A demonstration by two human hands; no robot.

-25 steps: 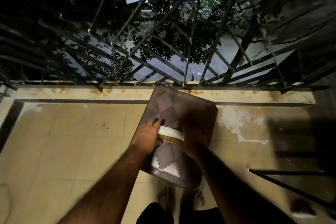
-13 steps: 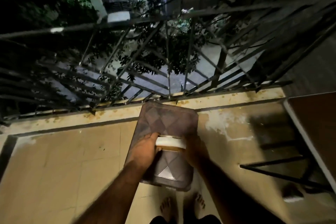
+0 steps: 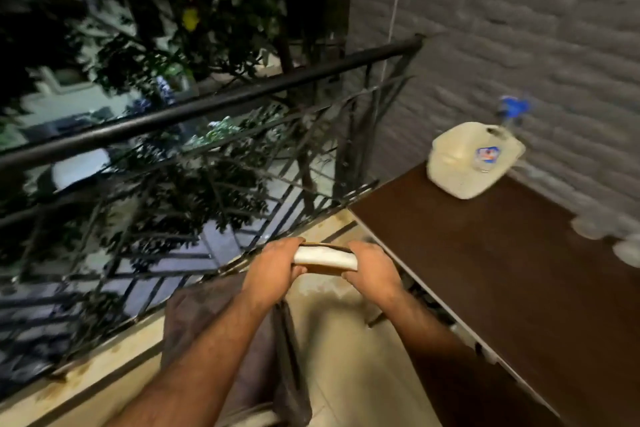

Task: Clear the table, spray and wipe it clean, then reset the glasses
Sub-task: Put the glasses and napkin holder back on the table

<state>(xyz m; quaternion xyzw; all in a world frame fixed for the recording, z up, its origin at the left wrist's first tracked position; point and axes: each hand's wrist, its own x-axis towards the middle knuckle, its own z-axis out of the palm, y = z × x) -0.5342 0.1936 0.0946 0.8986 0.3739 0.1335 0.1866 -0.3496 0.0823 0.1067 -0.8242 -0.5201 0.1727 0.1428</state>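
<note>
The table cloth [image 3: 239, 350] hangs down from both hands over the balcony floor [image 3: 346, 357], just beside the railing [image 3: 207, 104] and to the left of the counter [image 3: 502, 270]. Its top edge is folded into a thick pale band. The left hand [image 3: 273, 270] grips one end of this band and the right hand [image 3: 372, 270] grips the other end, with fingers curled around it. The rest of the cloth falls below the left forearm.

I judge that the cloth is soft and light, with no stiffness, so it will sag and swing wherever it is not held. The best hold is on the folded edge, near the two ends, as now.

On the counter, near the wall, lies a pale plastic jug [image 3: 474, 159], and behind it a blurred blue-topped bottle [image 3: 512, 111], perhaps the spray. At the far right edge stand pale round shapes, perhaps the glasses [image 3: 588, 225]; they are too blurred to tell.
</note>
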